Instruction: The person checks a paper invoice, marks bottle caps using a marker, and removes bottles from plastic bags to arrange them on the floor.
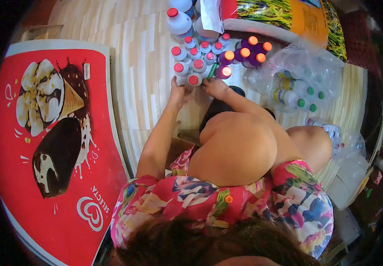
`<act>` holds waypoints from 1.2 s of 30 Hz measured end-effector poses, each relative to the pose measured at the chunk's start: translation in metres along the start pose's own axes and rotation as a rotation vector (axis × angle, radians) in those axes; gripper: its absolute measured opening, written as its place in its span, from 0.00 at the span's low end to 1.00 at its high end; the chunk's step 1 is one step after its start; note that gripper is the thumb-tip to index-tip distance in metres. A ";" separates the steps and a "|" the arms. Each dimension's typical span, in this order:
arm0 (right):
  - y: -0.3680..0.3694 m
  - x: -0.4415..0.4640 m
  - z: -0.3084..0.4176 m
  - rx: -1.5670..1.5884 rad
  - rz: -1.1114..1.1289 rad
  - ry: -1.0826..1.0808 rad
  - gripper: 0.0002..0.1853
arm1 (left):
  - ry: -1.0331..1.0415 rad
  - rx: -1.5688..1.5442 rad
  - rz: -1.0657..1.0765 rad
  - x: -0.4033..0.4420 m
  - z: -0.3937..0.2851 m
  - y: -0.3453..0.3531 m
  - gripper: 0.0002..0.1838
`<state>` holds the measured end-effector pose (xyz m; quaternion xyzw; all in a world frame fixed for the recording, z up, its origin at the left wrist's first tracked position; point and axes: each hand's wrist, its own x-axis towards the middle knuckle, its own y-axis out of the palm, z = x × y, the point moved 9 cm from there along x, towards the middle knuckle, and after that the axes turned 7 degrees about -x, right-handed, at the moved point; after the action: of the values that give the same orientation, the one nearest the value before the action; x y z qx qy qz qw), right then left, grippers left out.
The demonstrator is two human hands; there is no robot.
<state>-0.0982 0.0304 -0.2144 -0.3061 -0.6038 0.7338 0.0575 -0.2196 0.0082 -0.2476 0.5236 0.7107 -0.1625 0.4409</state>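
Observation:
Red-capped white bottles [198,65] stand close together on the floor. My left hand [178,93] is closed about the lower part of a bottle [181,79] at the near left of this group. At the near right, my right hand [217,88] has its fingers bent in against the side of the front bottle [194,80]; its fingertips are partly hidden. A narrow green item [212,71] shows just beyond those fingers, and I cannot make out what it is. Purple bottles with orange caps [243,53] stand beside the group, one of them close to my right hand.
Larger white bottles [179,23] stand behind, by a printed sack [289,20]. Clear plastic wrap [295,66] covers green-capped bottles [291,97] at right. A red ice-cream freezer panel [58,142] fills the left. My bent knee [240,146] is close below my right arm.

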 end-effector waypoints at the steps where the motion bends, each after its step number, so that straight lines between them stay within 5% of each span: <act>1: 0.003 -0.001 -0.001 0.002 0.022 0.024 0.09 | -0.068 0.009 -0.027 -0.008 0.001 0.002 0.40; 4: 0.015 -0.001 -0.002 0.028 0.043 0.039 0.09 | -0.044 -0.053 -0.069 -0.001 -0.009 0.001 0.41; 10: -0.007 -0.006 0.020 0.313 0.005 -0.262 0.14 | 0.126 -0.141 0.273 0.040 -0.028 0.016 0.42; 13: -0.059 -0.016 0.033 0.374 0.048 -0.363 0.12 | 0.090 -0.147 0.038 0.032 -0.029 0.003 0.40; 15: -0.100 -0.035 0.023 0.326 0.065 -0.402 0.12 | 0.246 -0.126 -0.185 0.007 -0.053 -0.014 0.36; 17: -0.132 -0.063 0.011 0.253 0.061 -0.430 0.13 | 0.836 0.283 -0.391 -0.031 -0.104 -0.028 0.29; 19: -0.160 -0.102 -0.034 0.533 0.245 -0.149 0.17 | 1.122 0.548 -0.564 -0.132 -0.159 0.018 0.22; 22: -0.152 -0.162 -0.109 0.614 0.137 0.059 0.16 | 1.459 0.462 -0.073 -0.200 -0.184 0.106 0.17; 28: -0.150 -0.246 -0.182 0.485 0.079 0.489 0.14 | 1.500 0.708 1.023 -0.222 -0.089 0.314 0.13; 31: -0.134 -0.255 -0.215 0.443 -0.048 0.636 0.15 | 1.484 1.029 1.103 -0.198 -0.035 0.369 0.11; 34: -0.120 -0.258 -0.231 0.389 -0.172 0.738 0.15 | 1.380 1.605 0.437 -0.134 -0.038 0.387 0.12; 36: -0.109 -0.254 -0.232 0.352 -0.224 0.734 0.14 | 1.235 1.611 0.343 -0.127 -0.049 0.386 0.13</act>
<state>0.1958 0.1407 -0.0371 -0.4652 -0.4382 0.6572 0.3995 0.1086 0.1202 -0.0300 0.7505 0.4091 -0.2280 -0.4663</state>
